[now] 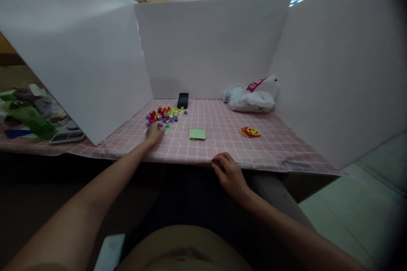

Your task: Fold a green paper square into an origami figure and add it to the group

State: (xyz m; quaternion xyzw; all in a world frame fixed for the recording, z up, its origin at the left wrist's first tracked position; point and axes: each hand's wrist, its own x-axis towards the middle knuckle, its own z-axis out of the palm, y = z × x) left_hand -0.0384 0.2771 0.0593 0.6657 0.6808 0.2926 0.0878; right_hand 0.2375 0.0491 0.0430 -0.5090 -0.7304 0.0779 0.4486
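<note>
At the near side of a pile of small folded paper pieces (163, 114), my left hand (154, 134) has its fingers bent inward. Whether a piece is between the fingertips is hidden. The pieces are red, orange, yellow, purple and green, many with pointed tips. My right hand (231, 174) rests at the table's front edge, fingers loosely curved and thumb apart, with nothing visible in it. Between the hands, farther in, lies a pad of light green square paper (197, 134). To its right are red and yellow cut-out shapes (250, 131), stacked loosely.
White panels (210, 46) enclose the back and sides of the table with its pink checked cloth (219, 118). A black phone (182, 100) lies at the back. A white plastic bag (252, 99) sits back right. Outside the left panel are a digital scale (67, 136) and a green bottle (30, 118).
</note>
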